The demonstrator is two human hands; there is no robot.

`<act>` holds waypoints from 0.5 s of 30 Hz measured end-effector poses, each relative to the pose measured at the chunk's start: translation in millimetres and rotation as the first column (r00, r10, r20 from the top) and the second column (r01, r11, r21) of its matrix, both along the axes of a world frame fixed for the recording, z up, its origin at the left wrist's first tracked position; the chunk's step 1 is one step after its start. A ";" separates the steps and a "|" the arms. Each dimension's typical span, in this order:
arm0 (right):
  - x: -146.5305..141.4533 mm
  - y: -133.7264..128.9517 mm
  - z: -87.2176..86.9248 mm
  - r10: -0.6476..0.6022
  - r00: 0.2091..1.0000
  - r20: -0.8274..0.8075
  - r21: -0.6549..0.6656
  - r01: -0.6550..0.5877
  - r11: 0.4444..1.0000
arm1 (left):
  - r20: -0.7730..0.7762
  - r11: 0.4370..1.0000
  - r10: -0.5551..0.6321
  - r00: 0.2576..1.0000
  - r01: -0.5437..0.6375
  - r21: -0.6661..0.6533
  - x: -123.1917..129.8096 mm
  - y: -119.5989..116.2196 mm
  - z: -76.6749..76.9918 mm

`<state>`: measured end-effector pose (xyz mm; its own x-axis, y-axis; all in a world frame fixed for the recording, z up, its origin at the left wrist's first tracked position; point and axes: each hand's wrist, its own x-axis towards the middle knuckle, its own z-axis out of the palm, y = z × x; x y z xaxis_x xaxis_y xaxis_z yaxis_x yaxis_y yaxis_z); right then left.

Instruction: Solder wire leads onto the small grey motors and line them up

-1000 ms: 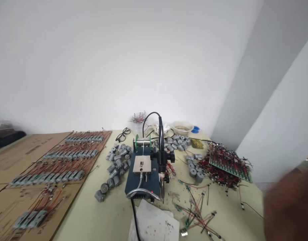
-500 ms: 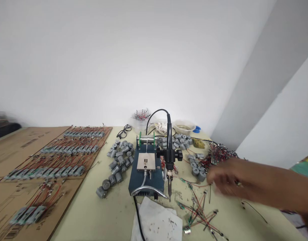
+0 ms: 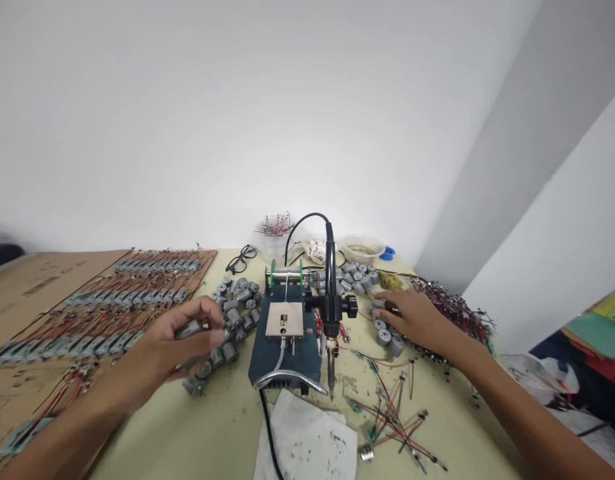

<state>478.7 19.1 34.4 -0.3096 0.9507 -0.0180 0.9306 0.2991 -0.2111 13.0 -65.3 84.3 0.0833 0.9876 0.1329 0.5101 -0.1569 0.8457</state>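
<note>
My left hand (image 3: 180, 340) is curled in the air above the left cluster of small grey motors (image 3: 232, 317). Grey metal, looking like a small motor (image 3: 188, 329), shows between its thumb and fingers. On the right, my right hand (image 3: 412, 319) rests over another group of small motors (image 3: 383, 335), thumb and fingers closed about one partly hidden by them. Between the hands stands a blue soldering station (image 3: 257, 357) with a solder reel (image 3: 290, 275) and a soldering iron (image 3: 331, 300) clamped tip down.
Wired motors lie in rows on cardboard (image 3: 42, 283) at left. A stained white cloth (image 3: 302, 440) lies in front of the station. Loose wires with small boards (image 3: 387, 417) lie front right, a wire heap (image 3: 452, 313) behind. Plastic bowls (image 3: 362, 248) and glasses (image 3: 241, 259) sit near the wall.
My left hand has come into view over the left motors. My right hand, blurred before near the wire heap, has moved left onto the right motors. The view has shifted slightly.
</note>
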 end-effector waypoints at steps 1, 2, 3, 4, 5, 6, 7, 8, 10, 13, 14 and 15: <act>0.3 -1.0 1.4 0.018 1.000 -0.001 -0.023 -0.018 1.000 | -0.063 0.999 0.030 0.998 -0.029 0.014 -0.3 8.3 0.0; 0.6 -2.0 3.0 0.037 0.999 0.000 -0.055 -0.037 0.998 | -0.119 0.998 0.052 0.992 -0.048 0.029 -0.5 15.5 -2.5; 0.8 -3.0 4.8 0.053 0.999 0.002 -0.089 -0.052 0.995 | -0.162 0.996 0.075 0.984 -0.066 0.059 -0.7 21.8 -6.9; 0.8 -4.1 6.7 0.062 0.998 0.008 -0.121 -0.061 0.991 | -0.198 0.991 0.101 0.975 -0.082 0.102 -1.0 27.4 -12.9; 0.8 -5.4 8.6 0.065 0.998 0.017 -0.147 -0.062 0.987 | -0.232 0.987 0.117 0.966 -0.088 0.134 -1.2 32.4 -19.8; 0.6 -6.9 10.4 0.067 0.997 0.029 -0.169 -0.061 0.984 | -0.265 0.983 0.131 0.955 -0.089 0.163 -1.3 36.8 -27.0; 0.3 -8.6 12.0 0.071 0.997 0.040 -0.188 -0.062 0.980 | -0.296 0.978 0.139 0.945 -0.085 0.189 -1.0 40.5 -34.1; -0.1 -10.5 13.2 0.078 0.996 0.051 -0.205 -0.066 0.977 | -0.321 0.975 0.141 0.937 -0.074 0.211 -0.3 43.6 -40.7; -1.0 -13.9 14.1 0.095 0.993 0.070 -0.236 -0.076 0.969 | -0.359 0.968 0.130 0.924 -0.041 0.247 2.2 47.8 -51.5; -2.8 -13.7 10.2 0.114 0.989 0.093 -0.243 -0.089 0.966 | -0.399 0.960 0.103 0.911 0.014 0.279 6.3 51.4 -61.4; -3.5 -11.6 7.6 0.120 0.988 0.096 -0.231 -0.096 0.968 | -0.410 0.958 0.095 0.907 0.029 0.286 7.1 52.5 -63.3; -4.3 -8.5 4.7 0.126 0.987 0.097 -0.214 -0.103 0.971 | -0.419 0.955 0.089 0.903 0.042 0.294 7.5 53.9 -64.8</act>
<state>474.4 10.6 39.1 -0.4017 0.8807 -0.2510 0.9134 0.3654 -0.1794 20.5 -11.4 19.5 0.1738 0.9128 0.3697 0.8149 -0.3441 0.4664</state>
